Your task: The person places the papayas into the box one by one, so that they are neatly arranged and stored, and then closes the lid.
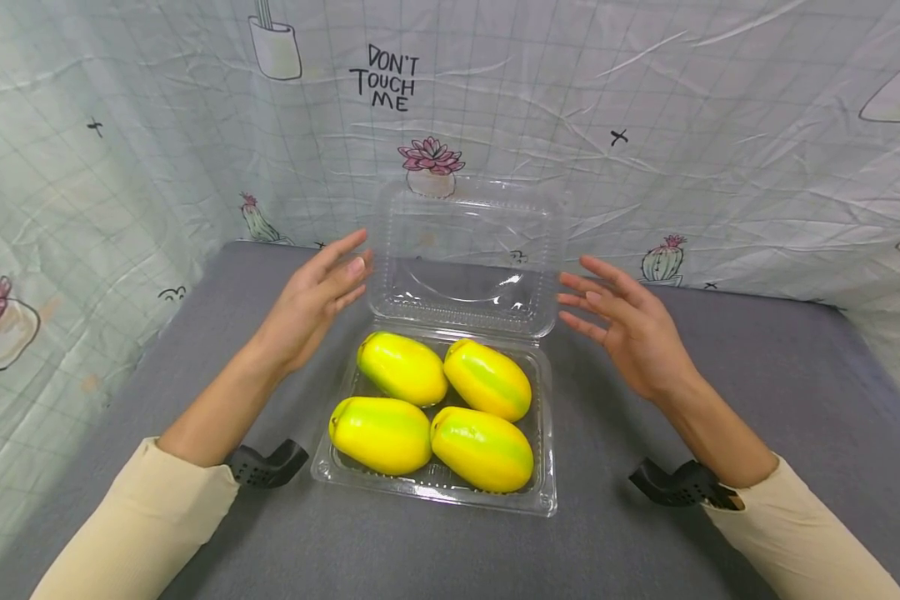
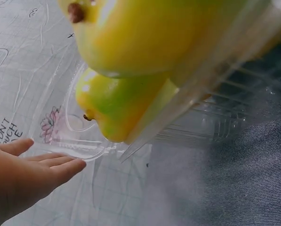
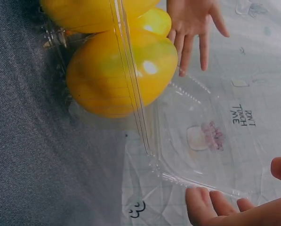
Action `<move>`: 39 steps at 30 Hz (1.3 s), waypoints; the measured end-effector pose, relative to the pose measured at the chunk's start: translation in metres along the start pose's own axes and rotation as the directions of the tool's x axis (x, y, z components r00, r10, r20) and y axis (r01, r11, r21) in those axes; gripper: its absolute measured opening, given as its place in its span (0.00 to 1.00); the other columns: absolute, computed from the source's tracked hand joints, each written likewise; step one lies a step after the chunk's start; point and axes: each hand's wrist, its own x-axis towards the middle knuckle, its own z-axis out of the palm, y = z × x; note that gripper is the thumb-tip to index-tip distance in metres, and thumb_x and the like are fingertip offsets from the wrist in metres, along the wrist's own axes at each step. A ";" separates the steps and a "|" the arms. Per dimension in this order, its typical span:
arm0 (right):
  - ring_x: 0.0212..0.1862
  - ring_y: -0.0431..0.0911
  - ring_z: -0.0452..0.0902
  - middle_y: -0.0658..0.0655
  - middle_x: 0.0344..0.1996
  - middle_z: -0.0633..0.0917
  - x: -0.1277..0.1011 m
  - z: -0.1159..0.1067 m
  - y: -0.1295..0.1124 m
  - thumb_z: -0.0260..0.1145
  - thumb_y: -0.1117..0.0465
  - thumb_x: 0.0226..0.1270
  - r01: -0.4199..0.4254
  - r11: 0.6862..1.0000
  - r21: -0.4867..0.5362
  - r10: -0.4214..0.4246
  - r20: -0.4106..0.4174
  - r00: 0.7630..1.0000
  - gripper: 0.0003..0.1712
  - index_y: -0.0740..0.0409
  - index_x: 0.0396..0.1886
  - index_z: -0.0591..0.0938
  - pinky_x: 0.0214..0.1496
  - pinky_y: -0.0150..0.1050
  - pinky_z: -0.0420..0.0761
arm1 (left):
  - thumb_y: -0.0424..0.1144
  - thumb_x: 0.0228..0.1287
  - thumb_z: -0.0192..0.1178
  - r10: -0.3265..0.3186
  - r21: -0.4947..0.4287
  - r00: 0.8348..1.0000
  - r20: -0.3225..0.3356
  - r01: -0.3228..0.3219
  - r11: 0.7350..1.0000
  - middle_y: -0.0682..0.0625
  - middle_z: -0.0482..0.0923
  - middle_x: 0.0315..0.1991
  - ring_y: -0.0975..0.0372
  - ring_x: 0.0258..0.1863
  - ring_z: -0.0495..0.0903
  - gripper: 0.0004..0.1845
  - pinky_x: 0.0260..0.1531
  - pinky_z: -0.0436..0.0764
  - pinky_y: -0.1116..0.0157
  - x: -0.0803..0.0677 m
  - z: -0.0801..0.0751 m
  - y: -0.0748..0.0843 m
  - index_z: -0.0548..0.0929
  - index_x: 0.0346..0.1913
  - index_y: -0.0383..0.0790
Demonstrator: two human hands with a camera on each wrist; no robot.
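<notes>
The clear box [image 1: 450, 487] with four mangoes [image 1: 438, 412] sits on the worktop [image 1: 720, 467]. Beside its raised lid [image 1: 468, 250], left hand [image 1: 311, 300] and right hand [image 1: 633, 325] are open, fingers straight. An uneven push could tip the light box.

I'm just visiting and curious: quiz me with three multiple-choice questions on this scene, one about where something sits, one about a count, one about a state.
1. Where do the yellow-green mangoes lie?
A. On the grey cloth
B. In the clear plastic clamshell box
C. In a hand

2. How many mangoes are there?
A. Two
B. Three
C. Four

3. How is the box's hinged transparent lid?
A. Standing open
B. Snapped shut
C. Torn off

Answers:
1. B: all the fruit rests inside the tray of the box.
2. C: the head view shows two rows of two.
3. A: the lid stands upright behind the tray, with the left hand and the right hand open at either side of it.
</notes>
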 end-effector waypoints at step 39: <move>0.64 0.55 0.54 0.65 0.64 0.55 -0.009 0.009 -0.007 0.53 0.64 0.66 0.004 0.993 -0.118 0.001 0.047 0.999 0.32 0.58 0.68 0.53 0.60 0.38 0.60 | 0.39 0.64 0.50 0.067 -0.052 0.998 -0.014 -0.068 0.996 0.34 0.51 0.61 0.47 0.63 0.54 0.34 0.61 0.49 0.51 0.003 0.005 -0.005 0.49 0.68 0.38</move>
